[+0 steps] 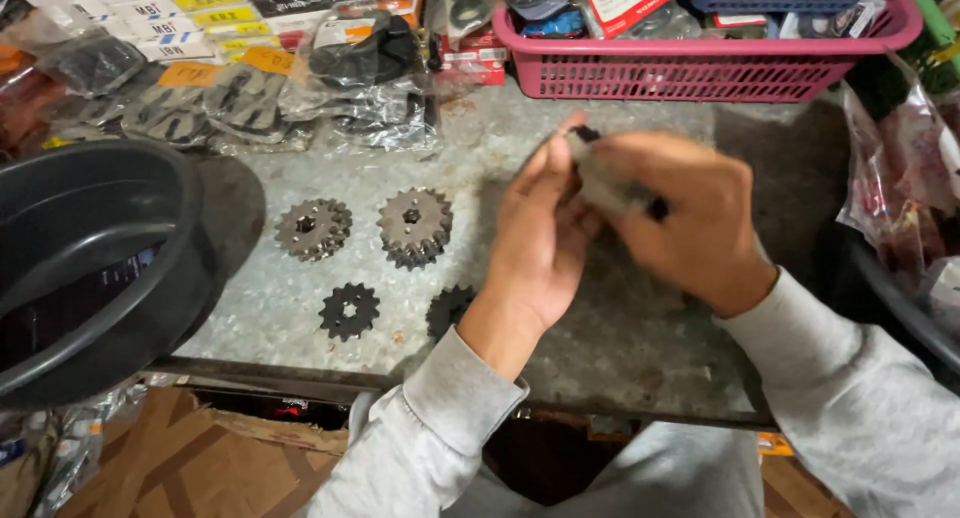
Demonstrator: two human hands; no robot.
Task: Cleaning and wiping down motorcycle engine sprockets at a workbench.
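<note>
The scene is fairly dim, lit softly from above, with the brightest patch on the grey metal bench (300,278) around the sprockets (413,225), which look sharp. Motion blur smears the right hand (690,218) and the small part (612,183) between the fingers. The right edge and the black tub (90,268) at left sink into shadow. Plastic bags (370,88) show faint glare.

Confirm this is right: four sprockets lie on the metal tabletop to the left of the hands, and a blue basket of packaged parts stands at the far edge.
Not quite. The basket is pink, not blue, as the head view shows. The rest holds: four sprockets lie on the metal tabletop to the left of the hands, and the basket of packaged parts stands at the far edge.
</note>
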